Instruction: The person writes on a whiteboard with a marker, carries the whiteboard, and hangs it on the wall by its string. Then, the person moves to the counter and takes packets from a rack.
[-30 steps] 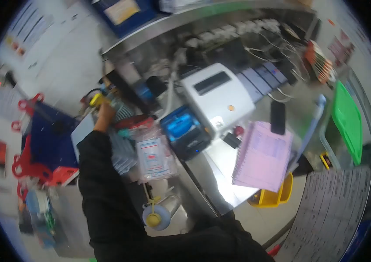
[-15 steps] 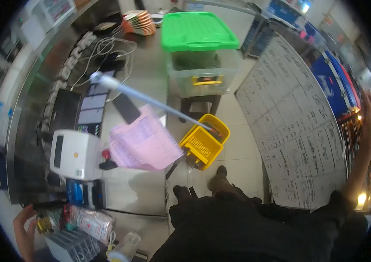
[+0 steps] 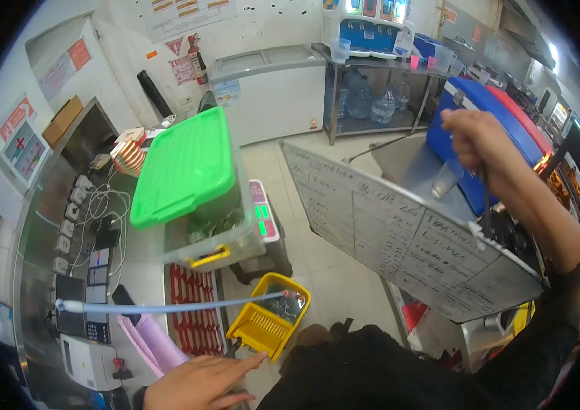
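My left hand [image 3: 204, 384] is at the bottom, palm down with fingers stretched out and nothing visible in it. Beyond its fingertips stands a yellow mop bucket [image 3: 268, 326] on the floor, a pale blue mop handle [image 3: 167, 307] leaning out of it. Pink papers [image 3: 153, 345] lie beside that hand on the counter. My right hand [image 3: 479, 140] is closed in a fist, raised in front of the blue cooler box [image 3: 464, 102]. A dark strap-like strip runs below the fist; what the fingers hold is unclear. Below it leans a handwritten whiteboard [image 3: 399, 239], tilted.
A clear bin with a green lid [image 3: 184, 164] stands ahead-left, near a scale with a green display [image 3: 262, 212]. A chest freezer [image 3: 273, 96] is against the wall. The steel counter [image 3: 143, 280] carries phones, cables and a white printer [image 3: 85, 362]. A clear cup [image 3: 447, 179] stands behind the whiteboard.
My view has swung up toward the back wall. The right hand has gone from open fingers to a fist; the left has left the items at the counter's near end. The whiteboard now looks more tilted.
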The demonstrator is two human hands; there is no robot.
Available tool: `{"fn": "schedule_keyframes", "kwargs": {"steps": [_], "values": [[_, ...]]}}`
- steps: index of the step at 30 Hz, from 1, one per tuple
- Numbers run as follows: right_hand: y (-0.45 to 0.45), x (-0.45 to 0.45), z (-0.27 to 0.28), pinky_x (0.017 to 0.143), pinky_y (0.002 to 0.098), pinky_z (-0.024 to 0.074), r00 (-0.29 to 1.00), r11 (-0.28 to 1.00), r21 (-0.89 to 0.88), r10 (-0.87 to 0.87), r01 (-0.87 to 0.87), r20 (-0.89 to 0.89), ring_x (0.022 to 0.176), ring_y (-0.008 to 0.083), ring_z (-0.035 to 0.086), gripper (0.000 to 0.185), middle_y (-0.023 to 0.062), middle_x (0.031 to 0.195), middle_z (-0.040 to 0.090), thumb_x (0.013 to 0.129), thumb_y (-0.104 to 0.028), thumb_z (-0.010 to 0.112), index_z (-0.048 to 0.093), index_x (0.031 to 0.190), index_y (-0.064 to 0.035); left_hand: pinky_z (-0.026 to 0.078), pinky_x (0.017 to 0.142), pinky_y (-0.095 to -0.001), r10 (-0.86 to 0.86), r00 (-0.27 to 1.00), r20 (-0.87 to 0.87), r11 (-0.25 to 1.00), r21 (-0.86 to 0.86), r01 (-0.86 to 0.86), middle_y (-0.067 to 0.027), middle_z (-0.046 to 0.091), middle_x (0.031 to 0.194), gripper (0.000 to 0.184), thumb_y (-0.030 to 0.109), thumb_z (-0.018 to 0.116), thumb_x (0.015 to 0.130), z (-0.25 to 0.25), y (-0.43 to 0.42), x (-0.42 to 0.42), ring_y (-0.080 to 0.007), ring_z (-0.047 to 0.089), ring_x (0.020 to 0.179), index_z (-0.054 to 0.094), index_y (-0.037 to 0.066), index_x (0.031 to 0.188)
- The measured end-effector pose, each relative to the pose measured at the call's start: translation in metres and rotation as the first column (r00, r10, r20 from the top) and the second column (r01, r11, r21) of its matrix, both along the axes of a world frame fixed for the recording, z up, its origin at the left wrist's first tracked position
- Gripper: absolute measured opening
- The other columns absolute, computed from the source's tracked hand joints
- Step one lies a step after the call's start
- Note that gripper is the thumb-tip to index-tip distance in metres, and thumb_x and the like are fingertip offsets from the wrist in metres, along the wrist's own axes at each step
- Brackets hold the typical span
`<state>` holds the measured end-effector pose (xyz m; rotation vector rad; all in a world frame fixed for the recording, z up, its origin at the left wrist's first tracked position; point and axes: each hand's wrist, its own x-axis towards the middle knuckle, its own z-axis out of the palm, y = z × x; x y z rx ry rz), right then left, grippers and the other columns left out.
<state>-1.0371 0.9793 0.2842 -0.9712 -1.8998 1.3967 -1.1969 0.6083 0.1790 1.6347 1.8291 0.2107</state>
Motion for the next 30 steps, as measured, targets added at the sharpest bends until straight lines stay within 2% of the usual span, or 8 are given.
{"fn": "schedule_keyframes", "kwargs": {"steps": [5,11,14,17,20,23,26,30], "values": [[0.078,-0.041,-0.034,0.04,0.0222,0.0166,0.984,0.986,-0.058,0.16,-0.156,0.082,0.045,0.0034,0.025,0.016,-0.007,0.057,0.037,0.082,-0.013,0.063,0.052,0.072,-0.0084,0.042,0.095,-0.039,0.177,0.948,0.264,0.979,0.047,-0.196,-0.0126,0.058,0.118,0.062,0.03,0.06,0.087,-0.123,0.096,-0.004,-0.0292,0.056,0.109,0.034,0.004,0.136],[0.216,-0.147,-0.011,0.041,0.022,0.0179,0.948,0.957,-0.015,0.288,-0.289,0.132,0.045,0.0035,0.026,0.012,-0.0052,0.057,0.039,0.077,-0.009,0.064,0.053,0.072,-0.0064,0.037,0.099,-0.0322,0.219,0.529,0.82,0.935,-0.021,-0.354,-0.0129,0.053,0.126,0.053,0.021,0.05,0.094,-0.227,0.279,-0.053,-0.022,0.049,0.117,0.029,0.003,0.139],[0.275,-0.201,0.007,0.044,0.0223,0.0211,0.938,0.939,0.031,0.338,-0.342,0.08,0.048,0.0038,0.03,0.01,-0.0046,0.059,0.04,0.077,-0.011,0.061,0.054,0.072,-0.0061,0.039,0.096,-0.0324,0.315,0.408,0.857,0.868,-0.087,-0.488,-0.016,0.053,0.123,0.056,0.025,0.054,0.092,-0.303,0.371,-0.116,-0.022,0.051,0.114,0.032,-0.002,0.136],[0.32,-0.253,0.034,0.044,0.0216,0.021,0.911,0.908,0.072,0.411,-0.413,0.042,0.049,0.0028,0.03,0.01,-0.0059,0.059,0.039,0.079,-0.015,0.058,0.055,0.076,-0.0065,0.042,0.091,-0.0311,0.541,0.501,0.676,0.762,-0.141,-0.632,-0.0157,0.057,0.118,0.048,0.029,0.053,0.093,-0.338,0.448,-0.189,-0.0214,0.055,0.107,0.044,-0.002,0.128],[0.363,-0.307,0.064,0.044,0.0197,0.0206,0.9,0.897,0.08,0.437,-0.434,-0.015,0.048,0.0018,0.028,0.015,-0.0071,0.058,0.037,0.08,-0.021,0.055,0.057,0.08,-0.0056,0.045,0.083,-0.0319,0.613,0.633,0.473,0.567,0.294,-0.769,-0.0128,0.063,0.104,0.028,0.02,0.055,0.091,-0.251,0.521,-0.258,-0.0217,0.059,0.097,0.057,-0.002,0.108],[0.404,-0.372,0.072,0.043,0.0183,0.0242,0.9,0.904,-0.038,0.418,-0.425,-0.123,0.047,0.0023,0.029,0.023,-0.0057,0.06,0.039,0.08,-0.023,0.05,0.057,0.083,-0.0022,0.045,0.077,-0.032,0.58,0.573,0.579,0.184,0.592,-0.784,-0.0105,0.064,0.088,0.013,0.01,0.051,0.088,-0.107,0.579,-0.31,-0.0221,0.06,0.085,0.059,0.0,0.09],[0.466,-0.444,0.065,0.044,0.0183,0.0302,0.822,0.824,-0.098,0.532,-0.558,-0.202,0.048,0.0031,0.031,0.029,-0.003,0.065,0.043,0.08,-0.02,0.041,0.055,0.088,0.0032,0.043,0.081,-0.0336,0.521,0.674,0.524,-0.069,0.813,-0.579,-0.0119,0.062,0.091,0.012,0.005,0.051,0.085,-0.043,0.636,-0.39,-0.0245,0.058,0.087,0.059,0.0,0.092],[0.537,-0.551,0.046,0.049,0.0182,0.0346,0.772,0.777,0.009,0.626,-0.629,-0.108,0.053,0.0043,0.038,0.029,0.0022,0.072,0.049,0.078,-0.012,0.037,0.053,0.095,0.0053,0.04,0.088,-0.0345,0.649,0.755,0.095,-0.081,0.995,-0.056,-0.0165,0.059,0.098,0.018,0.009,0.055,0.084,0.033,0.743,-0.507,-0.0289,0.055,0.096,0.059,-0.001,0.098]]}}
